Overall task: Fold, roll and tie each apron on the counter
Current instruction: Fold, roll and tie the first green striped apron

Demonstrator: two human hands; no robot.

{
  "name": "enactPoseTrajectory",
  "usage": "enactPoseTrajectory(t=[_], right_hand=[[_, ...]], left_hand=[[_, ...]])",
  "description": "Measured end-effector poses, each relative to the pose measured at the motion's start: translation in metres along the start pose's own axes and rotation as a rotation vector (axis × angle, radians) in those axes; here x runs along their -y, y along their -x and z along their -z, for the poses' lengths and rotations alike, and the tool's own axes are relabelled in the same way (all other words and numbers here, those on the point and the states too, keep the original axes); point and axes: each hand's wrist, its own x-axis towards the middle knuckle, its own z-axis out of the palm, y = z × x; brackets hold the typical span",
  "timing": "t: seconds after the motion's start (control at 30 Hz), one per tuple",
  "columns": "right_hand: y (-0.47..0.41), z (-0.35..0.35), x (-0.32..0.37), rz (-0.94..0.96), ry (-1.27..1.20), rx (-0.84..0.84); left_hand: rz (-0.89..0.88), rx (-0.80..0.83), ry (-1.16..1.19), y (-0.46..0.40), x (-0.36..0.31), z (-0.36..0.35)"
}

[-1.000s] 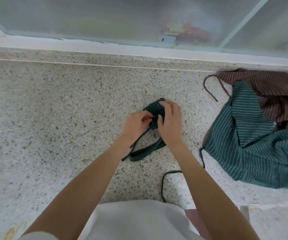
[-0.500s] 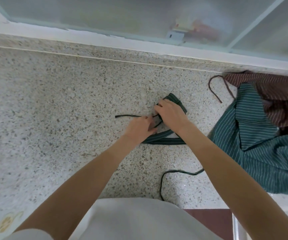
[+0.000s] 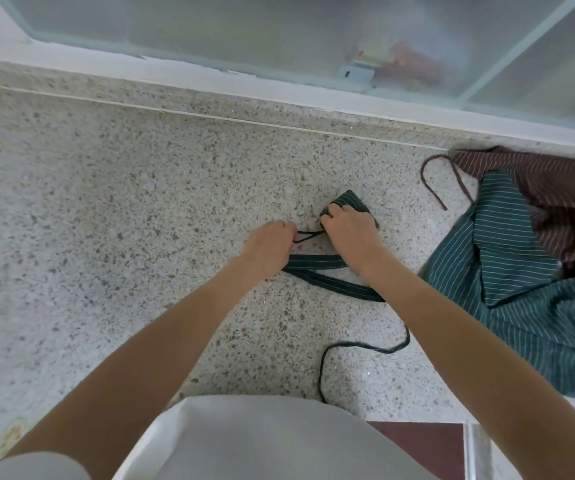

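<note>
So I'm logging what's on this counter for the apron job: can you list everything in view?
Rolled dark green striped apron bundle: one, mid-counter, under the right hand.
Thin dark tie cord: one, stretched between the hands.
Wide green striped strap: one, on the counter below the hands.
Loose green striped apron: one, unfolded, right side.
Brown striped apron: one, crumpled, far right, partly under the green one.
Speckled stone counter: one, grey-beige.
Frosted window: behind the counter.
Left hand: pinches the cord.
Right hand: holds the bundle.

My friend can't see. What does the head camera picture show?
Two hands, left hand and right hand, pull a thin tie string on a rolled green apron on a speckled counter. More aprons lie unfolded to the right.
</note>
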Motion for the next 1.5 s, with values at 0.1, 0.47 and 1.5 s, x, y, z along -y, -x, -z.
enactPoseTrajectory(t=[0.1,0.47,1.5], right_hand=[[0.0,0.001,0.006,-0.012,-0.053,-0.132],[-0.005,-0.003,0.039,0.149,-0.703,-0.232],[0.028,0.003,0.077,0.052,-0.71,-0.475]], left_hand=[[-0.086,-0.058,-0.025,0.008,-0.006,0.004],[0.076,-0.371,0.337,0.037,0.007,0.011],[0.017,-0.382,0.437,0.06,0.012,0.018]])
